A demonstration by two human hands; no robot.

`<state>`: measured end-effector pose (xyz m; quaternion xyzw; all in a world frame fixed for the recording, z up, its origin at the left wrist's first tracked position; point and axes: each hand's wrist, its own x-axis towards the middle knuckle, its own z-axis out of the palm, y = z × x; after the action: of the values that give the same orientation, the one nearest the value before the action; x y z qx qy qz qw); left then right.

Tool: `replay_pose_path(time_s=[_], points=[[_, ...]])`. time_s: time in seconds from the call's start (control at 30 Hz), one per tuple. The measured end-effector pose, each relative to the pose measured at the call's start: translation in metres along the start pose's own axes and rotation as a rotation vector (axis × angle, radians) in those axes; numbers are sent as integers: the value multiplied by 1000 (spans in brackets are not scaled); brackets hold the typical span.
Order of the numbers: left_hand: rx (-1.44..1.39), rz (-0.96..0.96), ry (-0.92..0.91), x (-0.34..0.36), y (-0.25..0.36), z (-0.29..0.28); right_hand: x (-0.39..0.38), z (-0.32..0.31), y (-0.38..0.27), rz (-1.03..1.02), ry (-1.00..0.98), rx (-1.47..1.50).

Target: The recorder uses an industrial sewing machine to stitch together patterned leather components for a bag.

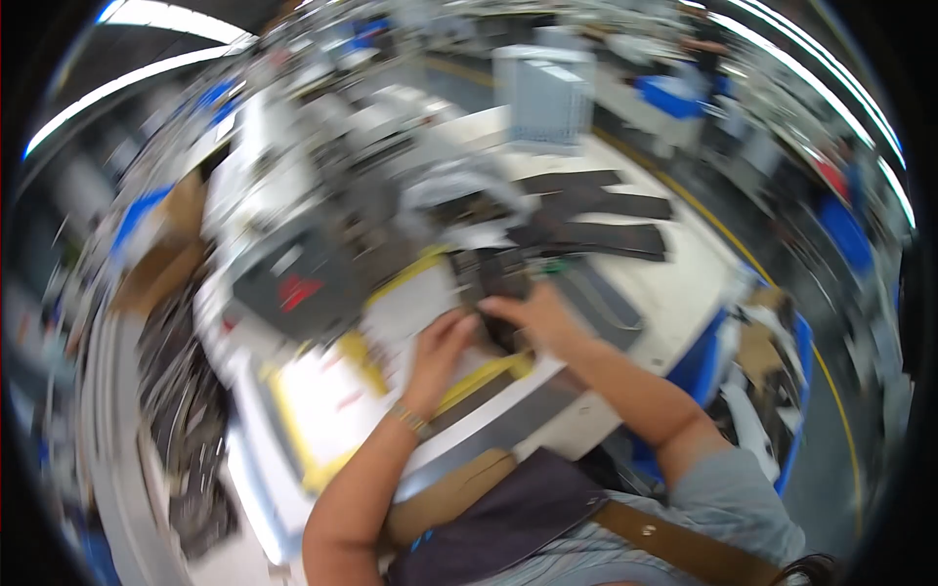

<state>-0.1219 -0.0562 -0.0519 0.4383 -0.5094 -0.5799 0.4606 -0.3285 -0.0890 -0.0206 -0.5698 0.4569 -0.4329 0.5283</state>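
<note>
The right hand (pixel 542 314) has its thumb over a dark, floppy-looking piece (pixel 504 334), with the fingers bent at its right side. The left hand (pixel 447 340) has its fingers curled close together at the piece's left edge. The picture is blurry, so I cannot tell if either hand grips it tight or just touches it.

The dark piece is in front of the person, between the two hands. It looks like cloth or thin leather. I think it would be light, soft and bendy, and not easy to break. The best place to hold it may be by both side edges, so it stays flat.

A white sheet with yellow edges (pixel 415 303) is just left of the dark piece. A grey machine (pixel 322 264) is farther left. Dark flat strips (pixel 616 240) lie on the white table (pixel 699 283), past the piece to the right. A blue bin (pixel 699 361) of scraps is well to its right.
</note>
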Motion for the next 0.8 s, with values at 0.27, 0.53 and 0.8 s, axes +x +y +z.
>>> replay_pose_path(time_s=[0.27,0.53,0.8], points=[[-160,41,-86,10,-4,2,-2,15,-7,-26,62,193],[-166,188,-49,15,-15,8,-1,8,-5,16,-10,49],[-149,152,4,9,-10,8,-5,8,-11,-28,-139,-227]])
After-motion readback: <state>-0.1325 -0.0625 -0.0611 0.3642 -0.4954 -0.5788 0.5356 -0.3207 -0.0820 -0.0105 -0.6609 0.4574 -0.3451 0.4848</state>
